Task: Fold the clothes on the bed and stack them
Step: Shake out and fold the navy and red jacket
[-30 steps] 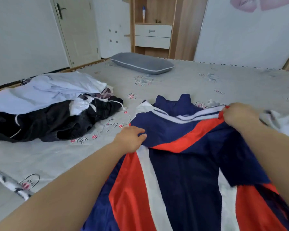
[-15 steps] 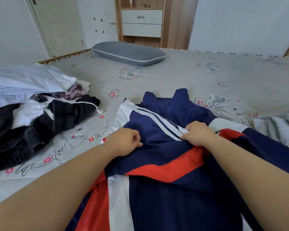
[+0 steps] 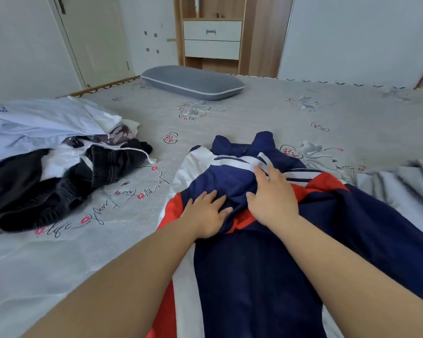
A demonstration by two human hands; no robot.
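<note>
A: We see a navy-blue track jacket with red panels and white stripes (image 3: 254, 252) across our grey bedsheet printed with red hearts and black cursive lettering (image 3: 266, 113).

B: We'd add that the sheet's hearts are outlined in black, with pale grey flowers between them. And the heap on our left?

A: We make out a pale lilac-white shirt with dark lettering (image 3: 34, 123), a black ribbed-knit garment with a white drawstring (image 3: 59, 186), and a scrap of purple floral-print cloth (image 3: 121, 134).

B: Farther off we see a slate-grey pillow with white piping (image 3: 193, 82). A light-grey crumpled cloth (image 3: 401, 186) lies to our right.

A: Behind, we see a wood-brown cabinet with white drawers (image 3: 213, 40) and a cream door (image 3: 95, 40).
</note>
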